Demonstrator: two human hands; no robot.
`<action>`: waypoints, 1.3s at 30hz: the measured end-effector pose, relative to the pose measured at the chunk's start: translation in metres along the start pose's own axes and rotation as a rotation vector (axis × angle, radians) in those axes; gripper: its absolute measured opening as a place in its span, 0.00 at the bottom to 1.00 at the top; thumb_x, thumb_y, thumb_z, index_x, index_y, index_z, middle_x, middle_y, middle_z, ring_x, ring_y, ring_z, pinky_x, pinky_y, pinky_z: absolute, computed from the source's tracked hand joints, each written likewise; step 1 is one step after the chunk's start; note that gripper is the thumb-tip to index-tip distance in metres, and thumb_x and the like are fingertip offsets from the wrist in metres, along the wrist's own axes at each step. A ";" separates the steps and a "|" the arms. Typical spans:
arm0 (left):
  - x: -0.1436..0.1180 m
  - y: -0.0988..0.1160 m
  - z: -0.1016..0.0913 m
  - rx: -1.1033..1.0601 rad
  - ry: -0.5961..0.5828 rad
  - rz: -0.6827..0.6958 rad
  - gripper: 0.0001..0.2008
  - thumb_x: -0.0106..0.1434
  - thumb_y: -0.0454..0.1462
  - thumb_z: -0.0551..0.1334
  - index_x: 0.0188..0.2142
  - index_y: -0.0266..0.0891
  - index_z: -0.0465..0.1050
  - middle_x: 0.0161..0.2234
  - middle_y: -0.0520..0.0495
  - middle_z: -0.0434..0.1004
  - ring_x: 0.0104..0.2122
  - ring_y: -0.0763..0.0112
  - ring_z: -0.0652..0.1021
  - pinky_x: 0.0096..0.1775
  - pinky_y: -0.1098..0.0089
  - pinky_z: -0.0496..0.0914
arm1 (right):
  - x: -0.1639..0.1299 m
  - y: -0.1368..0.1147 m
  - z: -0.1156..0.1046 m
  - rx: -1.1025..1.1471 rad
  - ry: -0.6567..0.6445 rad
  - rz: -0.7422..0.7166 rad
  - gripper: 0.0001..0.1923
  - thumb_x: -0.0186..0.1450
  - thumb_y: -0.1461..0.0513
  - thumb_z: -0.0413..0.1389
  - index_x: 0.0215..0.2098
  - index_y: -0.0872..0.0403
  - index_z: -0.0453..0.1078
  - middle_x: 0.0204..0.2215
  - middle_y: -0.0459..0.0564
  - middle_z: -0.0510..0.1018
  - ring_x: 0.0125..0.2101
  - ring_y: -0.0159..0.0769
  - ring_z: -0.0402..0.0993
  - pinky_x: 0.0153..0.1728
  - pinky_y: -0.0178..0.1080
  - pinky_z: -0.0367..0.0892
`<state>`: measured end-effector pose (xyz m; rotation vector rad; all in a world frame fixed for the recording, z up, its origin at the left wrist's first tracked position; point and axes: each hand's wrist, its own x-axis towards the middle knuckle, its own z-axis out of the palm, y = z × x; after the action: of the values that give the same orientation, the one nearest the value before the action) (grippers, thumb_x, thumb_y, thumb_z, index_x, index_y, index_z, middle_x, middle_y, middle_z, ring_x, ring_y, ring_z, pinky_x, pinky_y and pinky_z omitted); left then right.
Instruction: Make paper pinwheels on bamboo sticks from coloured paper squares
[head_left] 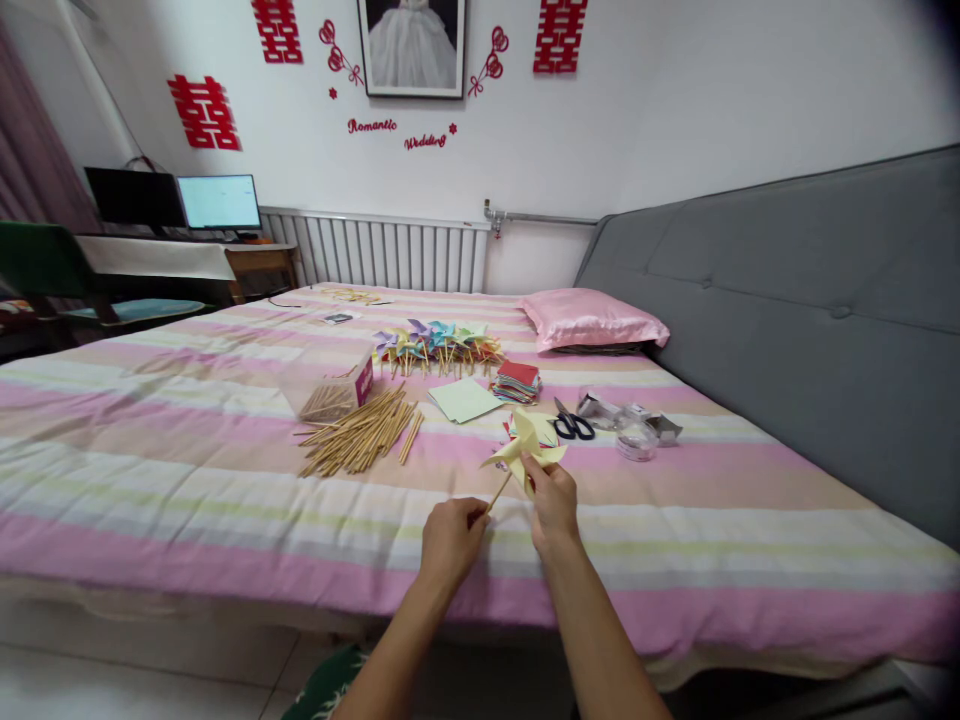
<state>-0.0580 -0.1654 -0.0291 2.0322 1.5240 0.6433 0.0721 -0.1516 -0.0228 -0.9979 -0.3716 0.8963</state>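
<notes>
A pale yellow paper pinwheel [525, 438] on a thin wooden stick [498, 494] is held over the near part of the bed. My left hand [452, 540] pinches the lower end of the stick. At the pinwheel's centre and lower blade, my right hand [553, 497] is closed on the paper, its thumb near the middle. Just behind the pinwheel lie small coloured papers, partly hidden by it. Black-handled scissors [574, 425] rest to the right of the blades.
Loose wooden sticks [360, 435] lie left, beside a clear box [330, 390] of sticks. Finished pinwheels [439, 345] are piled farther back. Nearer are pale green sheets [463, 400] and a coloured paper stack [516, 381]. Clear tape rolls [636, 441] and a pink pillow [596, 318] are right.
</notes>
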 end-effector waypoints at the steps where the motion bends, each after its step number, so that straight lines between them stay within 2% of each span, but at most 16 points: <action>1: 0.000 0.000 0.000 0.002 0.001 -0.001 0.09 0.57 0.34 0.59 0.33 0.42 0.79 0.30 0.47 0.80 0.32 0.67 0.77 0.34 0.72 0.63 | 0.000 0.000 0.000 0.000 -0.002 0.001 0.21 0.38 0.53 0.68 0.21 0.58 0.68 0.17 0.42 0.72 0.23 0.30 0.68 0.24 0.32 0.61; 7: 0.000 -0.001 0.001 0.000 0.001 -0.009 0.09 0.57 0.34 0.59 0.34 0.42 0.79 0.30 0.47 0.80 0.33 0.67 0.77 0.35 0.72 0.63 | 0.001 0.002 0.000 0.011 -0.020 0.012 0.21 0.39 0.54 0.68 0.25 0.59 0.71 0.23 0.47 0.76 0.26 0.32 0.71 0.29 0.34 0.65; 15: 0.001 -0.002 0.001 -0.009 0.003 0.000 0.10 0.57 0.34 0.59 0.34 0.42 0.79 0.30 0.47 0.80 0.33 0.67 0.77 0.35 0.71 0.63 | 0.001 0.002 0.000 0.028 -0.022 0.018 0.19 0.40 0.55 0.68 0.23 0.58 0.69 0.20 0.43 0.74 0.24 0.29 0.69 0.27 0.32 0.63; 39: 0.000 -0.001 0.001 0.016 0.002 -0.009 0.09 0.57 0.34 0.59 0.33 0.43 0.79 0.29 0.48 0.80 0.33 0.67 0.77 0.35 0.72 0.63 | 0.001 0.003 0.000 0.000 -0.027 -0.004 0.18 0.41 0.55 0.67 0.24 0.58 0.69 0.22 0.45 0.75 0.26 0.31 0.71 0.28 0.33 0.64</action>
<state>-0.0580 -0.1656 -0.0304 2.0360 1.5430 0.6327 0.0712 -0.1500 -0.0258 -0.9858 -0.3958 0.9069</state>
